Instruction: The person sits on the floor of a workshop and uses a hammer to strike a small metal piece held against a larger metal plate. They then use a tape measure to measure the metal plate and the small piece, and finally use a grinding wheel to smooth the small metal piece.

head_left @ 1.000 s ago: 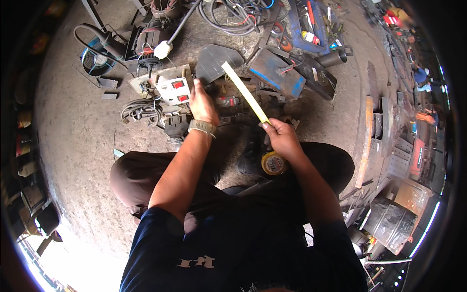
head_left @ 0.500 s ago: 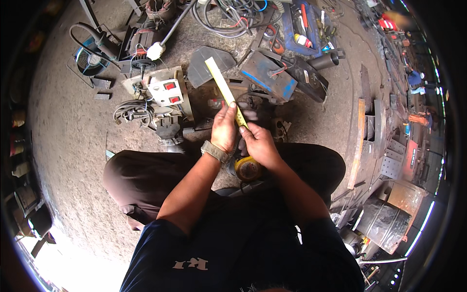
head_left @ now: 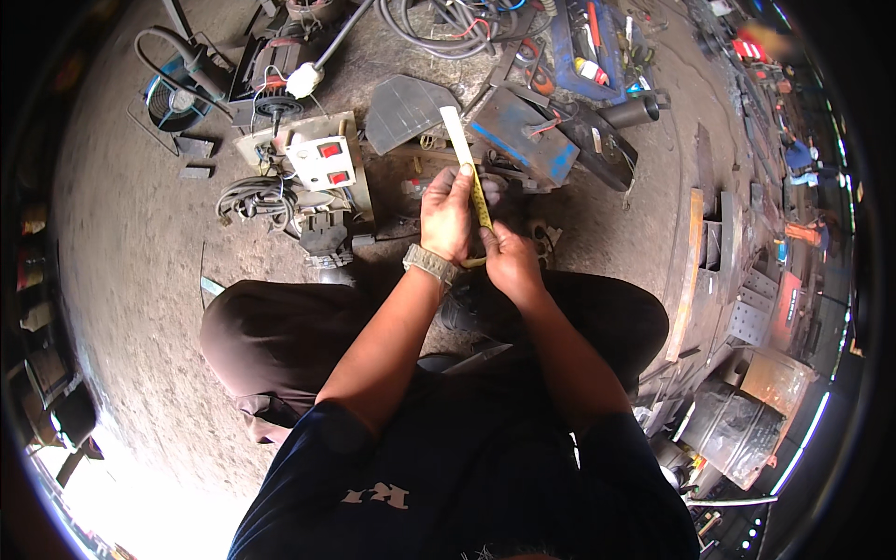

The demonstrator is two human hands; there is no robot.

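A yellow measuring tape blade [head_left: 458, 133] runs up and slightly left from my hands, its far end pale in the light. My left hand [head_left: 446, 213], with a watch on the wrist, is closed on the blade with the thumb lying along it. My right hand [head_left: 511, 264] pinches the blade lower down, near its thumb tip. Another short stretch of yellow tape shows below, between the two hands. The tape's case cannot be made out. Beyond the hands lie a dark flat metal plate [head_left: 403, 114] and a dark metal block with blue paint [head_left: 527, 133].
A switch panel with red rockers [head_left: 317, 162], coiled cable [head_left: 254, 201] and a motor [head_left: 280, 70] stand on the left. At the far side are grey cables [head_left: 439, 42] and a blue tool crate [head_left: 560, 70]. Long metal strips [head_left: 684, 275] lie to the right.
Both hands have shifted slightly right, and the blade now stands steeper, its far end further right. The yellow tape case that hung below my right hand no longer shows.
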